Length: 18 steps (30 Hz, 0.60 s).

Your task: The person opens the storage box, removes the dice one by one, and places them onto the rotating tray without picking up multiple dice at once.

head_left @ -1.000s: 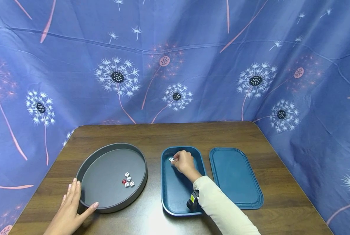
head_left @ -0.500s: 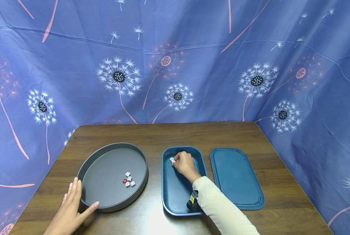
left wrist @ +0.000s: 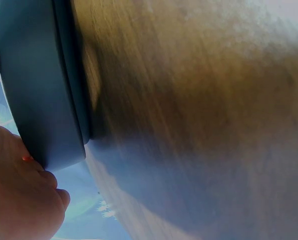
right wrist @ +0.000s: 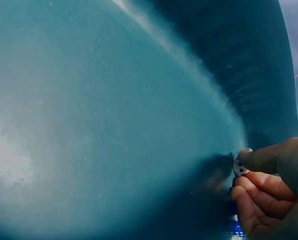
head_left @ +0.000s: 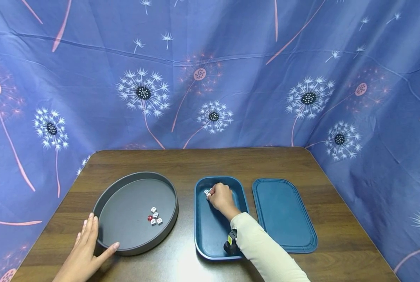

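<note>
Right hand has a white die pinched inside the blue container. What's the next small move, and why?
Probably lower it and let go: the right hand pinches the white die just above the blue container floor, while the left hand steadies the gray tray holding more dice.

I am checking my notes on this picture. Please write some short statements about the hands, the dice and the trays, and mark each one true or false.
1. The right hand pinches a white die over the blue tray. True.
2. The left hand holds a die. False: it rests against the rim of the round grey tray.
3. A red die lies in the grey tray. True.
4. The blue lid covers the blue tray. False: it lies on the table, to the tray's right.
</note>
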{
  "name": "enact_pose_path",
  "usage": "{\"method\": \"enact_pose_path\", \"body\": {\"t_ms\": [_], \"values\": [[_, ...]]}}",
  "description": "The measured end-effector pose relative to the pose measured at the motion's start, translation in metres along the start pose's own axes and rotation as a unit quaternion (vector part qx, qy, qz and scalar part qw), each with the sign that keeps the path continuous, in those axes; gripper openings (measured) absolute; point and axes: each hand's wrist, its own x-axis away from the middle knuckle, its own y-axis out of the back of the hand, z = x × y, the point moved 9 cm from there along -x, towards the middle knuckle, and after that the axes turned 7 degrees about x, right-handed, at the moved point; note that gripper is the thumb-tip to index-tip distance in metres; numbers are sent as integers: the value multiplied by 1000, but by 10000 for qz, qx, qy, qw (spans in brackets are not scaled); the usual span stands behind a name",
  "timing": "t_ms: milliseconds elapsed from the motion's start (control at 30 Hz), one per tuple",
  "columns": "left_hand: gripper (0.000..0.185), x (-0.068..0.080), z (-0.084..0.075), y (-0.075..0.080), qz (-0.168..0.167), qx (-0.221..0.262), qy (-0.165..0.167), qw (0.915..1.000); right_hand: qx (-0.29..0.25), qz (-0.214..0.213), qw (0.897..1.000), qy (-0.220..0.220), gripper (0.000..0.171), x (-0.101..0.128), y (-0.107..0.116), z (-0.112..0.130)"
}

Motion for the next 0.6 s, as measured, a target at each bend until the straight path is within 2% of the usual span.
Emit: {"method": "enact_pose_path", "body": {"t_ms": [167, 367, 433, 600], "values": [[103, 0, 0, 0, -20, 12, -13, 10000, -27, -86, 10000, -13, 21, 0, 3, -1], [103, 1, 2, 1, -93, 25, -95, 9999, -199, -35, 9995, -239, 14, -3, 13, 1], [103, 1, 2, 1, -119, 17, -123, 9999, -288, 9, 9993, -247, 12, -4, 18, 7], [103, 1, 1, 0, -120, 9, -131, 9998, -573, -41, 9982, 153, 9, -4, 39, 40]]}}
